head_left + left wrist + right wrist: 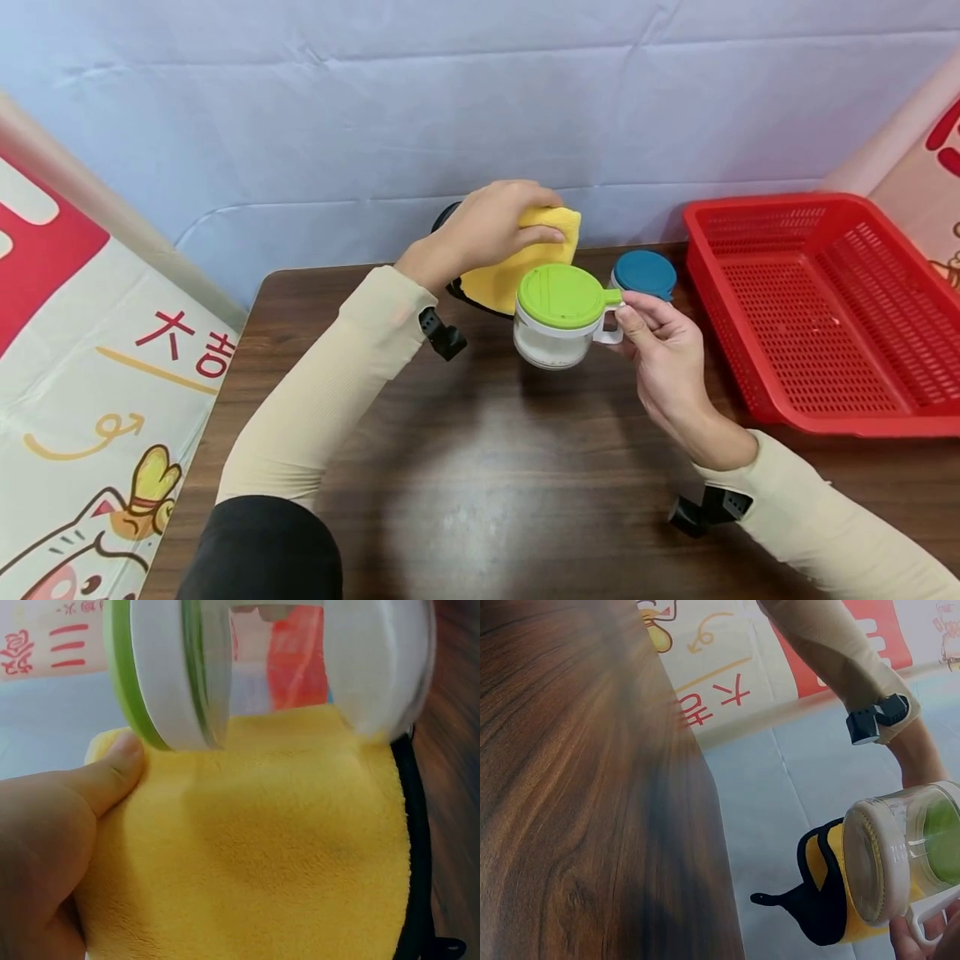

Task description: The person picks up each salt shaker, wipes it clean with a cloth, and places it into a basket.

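My left hand [487, 225] grips the upper edge of a fluffy yellow cloth [495, 283] with black edging, its thumb lying on the near face in the left wrist view. A black loop-like end of the edging [769, 899] sticks out in the right wrist view. My right hand [671, 358] pinches the white handle of a clear seasoning jar [555, 342] with a green lid [564, 296]. The jar is held up above the table, just in front of the cloth. I cannot tell whether the two touch. My left fingers behind the cloth are partly hidden.
A second jar with a blue lid [645, 273] stands behind my right hand, partly covered by it. To its right sits a red plastic basket [765, 417]. The brown wooden table [450, 500] ends at a pale blue cloth backdrop [375, 125].
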The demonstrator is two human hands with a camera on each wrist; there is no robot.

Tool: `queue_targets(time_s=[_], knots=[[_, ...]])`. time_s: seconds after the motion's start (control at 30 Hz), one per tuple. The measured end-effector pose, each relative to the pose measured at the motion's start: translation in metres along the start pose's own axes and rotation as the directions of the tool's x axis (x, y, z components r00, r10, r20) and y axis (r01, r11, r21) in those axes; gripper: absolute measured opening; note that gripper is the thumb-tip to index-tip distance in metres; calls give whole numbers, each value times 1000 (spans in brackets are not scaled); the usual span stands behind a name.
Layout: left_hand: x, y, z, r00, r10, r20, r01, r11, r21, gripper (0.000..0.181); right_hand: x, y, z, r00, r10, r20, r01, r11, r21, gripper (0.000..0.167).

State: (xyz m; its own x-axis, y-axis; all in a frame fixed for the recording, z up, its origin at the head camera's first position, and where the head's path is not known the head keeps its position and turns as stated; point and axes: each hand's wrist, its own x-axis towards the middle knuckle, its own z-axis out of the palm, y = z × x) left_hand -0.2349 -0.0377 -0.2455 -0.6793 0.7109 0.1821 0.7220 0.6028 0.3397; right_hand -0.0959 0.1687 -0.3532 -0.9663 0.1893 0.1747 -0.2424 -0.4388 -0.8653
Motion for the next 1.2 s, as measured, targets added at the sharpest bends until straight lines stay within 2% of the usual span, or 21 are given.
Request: queue_targets(time_s=[0.13,0.3,0.53,0.67,0.87,1.03,1.2], knots=[[3,5,-2,999,-5,32,5,1000,6,39,1,1,1,1000,13,-17,-13,1000,2,23],[2,5,-1,999,-25,36,24,1000,13,38,1,1,0,998,37,-53,-37,999,1,22],[0,2,3,1000,-11,22,11,1000,4,36,0,3,-3,998,38,-57,-36,999,33,22],[2,3,2,999,-11,38,11,1000,-1,38,-1,3,-4,999,20,-42,-18,999,41,21],[9,8,3,996,4,94,0,999,-38,38,0,2,-4,1000,10,-18,-9,1000,29,22],[17,17,4,988,35,153,-35,999,-2,39,0,2,-4,1000,12,-14,-12,1000,16,23],[21,27,7,972,59,229,-66,997,24,34,1,2,-3,1000,13,-9,-12,1000,26,22]])
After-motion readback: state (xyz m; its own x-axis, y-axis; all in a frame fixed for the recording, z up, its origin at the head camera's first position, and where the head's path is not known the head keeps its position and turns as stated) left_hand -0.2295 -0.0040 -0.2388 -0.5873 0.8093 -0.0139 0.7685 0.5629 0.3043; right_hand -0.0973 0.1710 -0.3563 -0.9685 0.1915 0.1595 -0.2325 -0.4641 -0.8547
